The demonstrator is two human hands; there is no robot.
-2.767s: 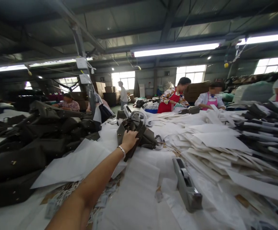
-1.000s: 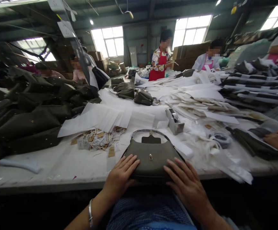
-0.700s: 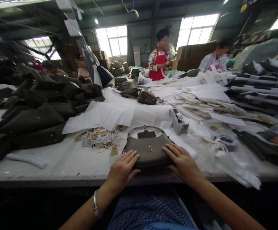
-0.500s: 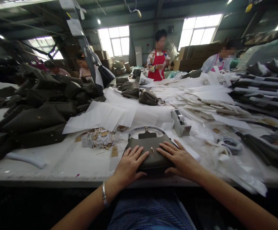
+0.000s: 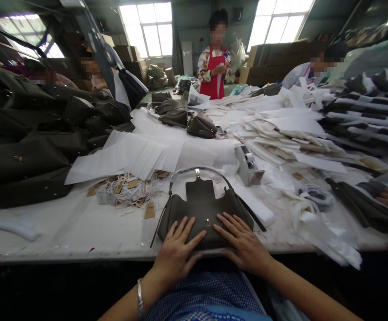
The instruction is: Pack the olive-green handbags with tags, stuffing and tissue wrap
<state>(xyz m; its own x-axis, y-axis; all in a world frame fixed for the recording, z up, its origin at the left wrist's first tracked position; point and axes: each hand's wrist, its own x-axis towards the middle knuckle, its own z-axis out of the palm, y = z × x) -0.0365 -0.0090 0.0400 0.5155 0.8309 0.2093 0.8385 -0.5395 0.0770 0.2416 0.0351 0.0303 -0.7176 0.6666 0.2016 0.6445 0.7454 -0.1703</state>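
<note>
A dark olive handbag (image 5: 200, 207) lies at the table's front edge, its flap (image 5: 200, 191) folded back toward the far side. The bag's handle (image 5: 210, 170) arches beyond the flap and looks wrapped in clear film. On the bag's lower left front rests my left hand (image 5: 177, 245), fingers spread, with a silver bangle at the wrist. My right hand (image 5: 244, 243) lies flat on the lower right, its fingers spread too. Between the two hands shows a small gold clasp (image 5: 208, 222). Neither hand is closed round anything.
Dark bags (image 5: 23, 165) are heaped at left. White sheets (image 5: 130, 154) and a pile of stringed tags (image 5: 127, 189) lie nearer. A tape dispenser (image 5: 248, 165) stands behind the bag; clear tape rolls (image 5: 316, 196) lie right. A co-worker in a red apron (image 5: 213, 76) stands across.
Both hands have slid down toward the front edge of the bag. More of the bag, its flap and handle now shows. The camera view has tilted downward and shifted.
</note>
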